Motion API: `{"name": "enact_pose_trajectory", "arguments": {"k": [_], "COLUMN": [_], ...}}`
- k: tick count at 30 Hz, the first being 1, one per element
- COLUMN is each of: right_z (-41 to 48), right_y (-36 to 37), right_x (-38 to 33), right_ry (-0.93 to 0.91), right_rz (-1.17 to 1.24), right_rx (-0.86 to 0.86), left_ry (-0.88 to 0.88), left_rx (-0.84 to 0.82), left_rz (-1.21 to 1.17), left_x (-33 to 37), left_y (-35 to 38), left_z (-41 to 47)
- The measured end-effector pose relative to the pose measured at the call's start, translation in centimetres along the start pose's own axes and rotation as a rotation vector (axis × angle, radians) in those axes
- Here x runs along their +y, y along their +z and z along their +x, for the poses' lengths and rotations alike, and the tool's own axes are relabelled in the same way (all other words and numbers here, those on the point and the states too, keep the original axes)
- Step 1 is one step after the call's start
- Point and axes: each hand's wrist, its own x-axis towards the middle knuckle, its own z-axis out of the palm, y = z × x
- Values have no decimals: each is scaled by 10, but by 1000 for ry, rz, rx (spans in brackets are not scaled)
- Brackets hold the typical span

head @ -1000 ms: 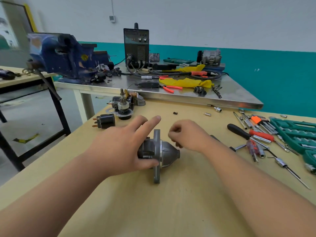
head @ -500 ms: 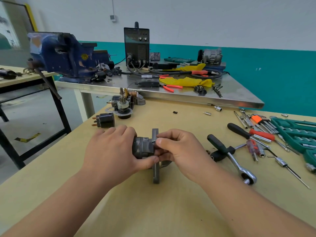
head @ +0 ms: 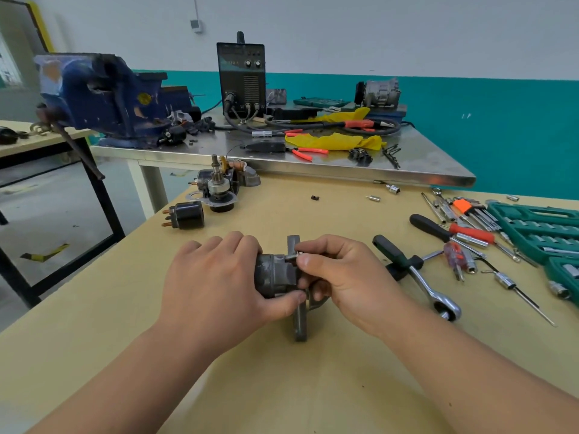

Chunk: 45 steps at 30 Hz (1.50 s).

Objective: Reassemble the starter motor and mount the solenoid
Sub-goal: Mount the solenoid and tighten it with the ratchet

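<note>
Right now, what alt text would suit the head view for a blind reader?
The left hand grips a starter motor housing on a wooden table while the right hand pinches a small bolt at its flange. A ratchet lies to the right.

Blue vise (head: 103, 98) on steel bench (head: 423, 166), black welder (head: 241, 76), yellow rag (head: 332, 140), perhaps a compressor (head: 380, 92)

A wall (head: 376, 32), white above and teal below, backs the room. A steel-topped counter (head: 423, 166) meets the far edge of the pale wooden counter (head: 282, 386). Left, a black-framed table (head: 22, 147) stands on grey floor (head: 62, 214).
</note>
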Motion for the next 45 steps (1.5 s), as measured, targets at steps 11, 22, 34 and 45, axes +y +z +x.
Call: {"name": "enact_pose_trajectory", "arguments": {"k": [11,22,34,45], "right_z": [-13,-6,-39,-23], "right_y": [-23,-17,-122,-54], "right_x": [-25,-27,12,-35], "right_ry": [-15,-96,454,32], "right_rz": [-496,-929,-1528,-499], "right_rx": [-51,-12,117,311], "left_ry": [76,185,177,140], "left_rx": [-120,-454,-350,-396], "left_rz": [84,23,-181,-187], "left_x": [25,18,30,30], "left_y": [-14,-20,-22,-23], "left_z": [0,27,20,22]}}
